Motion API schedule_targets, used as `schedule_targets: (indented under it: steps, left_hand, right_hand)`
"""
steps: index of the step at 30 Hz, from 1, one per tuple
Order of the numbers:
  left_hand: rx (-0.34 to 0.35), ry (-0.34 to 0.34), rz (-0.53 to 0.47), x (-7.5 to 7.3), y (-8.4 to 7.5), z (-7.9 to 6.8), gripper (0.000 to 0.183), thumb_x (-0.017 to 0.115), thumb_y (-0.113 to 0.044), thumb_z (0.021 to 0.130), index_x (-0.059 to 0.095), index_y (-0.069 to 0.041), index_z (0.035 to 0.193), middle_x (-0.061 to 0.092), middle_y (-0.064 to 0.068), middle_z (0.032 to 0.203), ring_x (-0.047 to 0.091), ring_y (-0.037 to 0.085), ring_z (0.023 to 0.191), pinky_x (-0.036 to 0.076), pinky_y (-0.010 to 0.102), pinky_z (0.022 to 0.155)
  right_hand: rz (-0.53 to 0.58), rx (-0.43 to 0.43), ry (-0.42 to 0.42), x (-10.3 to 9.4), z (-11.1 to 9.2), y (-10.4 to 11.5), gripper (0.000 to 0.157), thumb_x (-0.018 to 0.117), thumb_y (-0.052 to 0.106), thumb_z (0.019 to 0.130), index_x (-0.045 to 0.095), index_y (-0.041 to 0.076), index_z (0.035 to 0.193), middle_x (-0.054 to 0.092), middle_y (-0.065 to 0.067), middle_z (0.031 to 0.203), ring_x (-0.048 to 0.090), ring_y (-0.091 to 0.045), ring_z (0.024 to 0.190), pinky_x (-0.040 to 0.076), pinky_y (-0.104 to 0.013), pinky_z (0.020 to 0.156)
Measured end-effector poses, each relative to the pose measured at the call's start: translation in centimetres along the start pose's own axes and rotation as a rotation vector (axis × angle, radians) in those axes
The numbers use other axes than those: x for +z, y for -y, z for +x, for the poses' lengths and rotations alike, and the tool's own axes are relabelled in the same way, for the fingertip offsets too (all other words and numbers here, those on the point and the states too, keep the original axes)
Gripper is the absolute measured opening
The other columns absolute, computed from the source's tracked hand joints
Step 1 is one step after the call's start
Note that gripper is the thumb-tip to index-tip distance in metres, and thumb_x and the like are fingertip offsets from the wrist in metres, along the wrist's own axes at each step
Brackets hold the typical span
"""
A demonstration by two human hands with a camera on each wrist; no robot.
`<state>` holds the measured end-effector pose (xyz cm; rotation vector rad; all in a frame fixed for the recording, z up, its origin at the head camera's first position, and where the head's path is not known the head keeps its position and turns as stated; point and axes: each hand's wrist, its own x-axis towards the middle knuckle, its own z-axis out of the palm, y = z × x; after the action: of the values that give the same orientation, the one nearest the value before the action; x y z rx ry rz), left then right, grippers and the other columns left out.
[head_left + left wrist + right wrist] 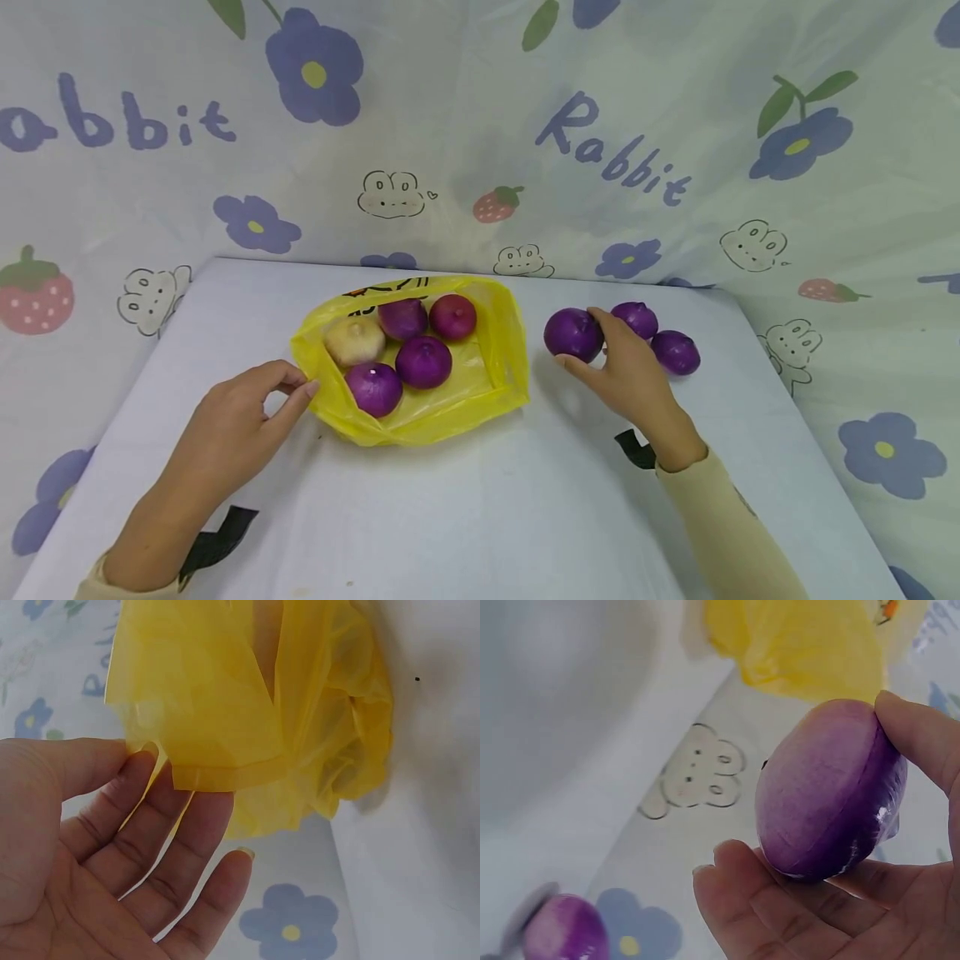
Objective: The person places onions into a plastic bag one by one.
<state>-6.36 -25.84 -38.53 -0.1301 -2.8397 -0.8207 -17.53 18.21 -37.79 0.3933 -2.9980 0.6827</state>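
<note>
A yellow plastic bag (457, 421) lies with its mouth spread wide. Inside are several round purple onions (423, 362), a redder one (453, 317) and a pale whitish bulb (355, 341). My left hand (240, 425) pinches the bag's left rim between thumb and fingers; the left wrist view shows the thin film (202, 690) there. To the right of the bag, my right hand (637, 379) grips a purple onion (573, 335) between thumb and fingers. Behind that hand, two more purple onions, a rear one (636, 319) and a nearer one (677, 352), rest on the table.
A white-covered table (480, 517) carries everything. A patterned cloth (450, 108) with rabbits, flowers and strawberries hangs behind it and at its sides. Black straps show by the left wrist (221, 537) and the right wrist (636, 450).
</note>
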Motion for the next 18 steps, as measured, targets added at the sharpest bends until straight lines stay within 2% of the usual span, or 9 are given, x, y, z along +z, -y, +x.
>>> schedule_targets:
  steps: [6,11,18]
  left_hand:
    - [0.014,-0.008,-0.002,0.0,0.0,0.1,0.011,0.074,-0.024,0.099,0.070,-0.013,0.103,0.074,0.005,0.101,0.063,0.028,0.086,0.054,0.047,0.072]
    - [0.014,-0.005,-0.007,0.0,0.1,0.1,0.011,0.073,-0.024,0.100,0.071,-0.014,0.103,0.074,0.004,0.101,0.063,0.027,0.086,0.054,0.047,0.072]
    - [0.019,-0.007,-0.006,0.1,0.1,0.1,0.011,0.074,-0.024,0.099,0.071,-0.014,0.103,0.074,0.003,0.100,0.063,0.026,0.085,0.054,0.046,0.072]
  right_hand:
    - [0.013,-0.028,-0.003,-1.0,-0.7,1.4,0.088,0.083,0.045,0.089,0.043,0.002,0.154,0.055,-0.021,0.147,0.063,-0.037,0.116,0.056,-0.054,0.095]
    - [0.026,-0.060,-0.009,-1.6,-1.2,2.4,0.089,0.084,0.046,0.088,0.044,0.003,0.154,0.056,-0.020,0.146,0.064,-0.035,0.116,0.056,-0.053,0.096]
    - [0.117,-0.168,-0.024,-1.9,-1.8,4.0,0.088,0.087,0.042,0.087,0.045,0.004,0.154,0.058,-0.016,0.144,0.066,-0.032,0.117,0.056,-0.048,0.096]
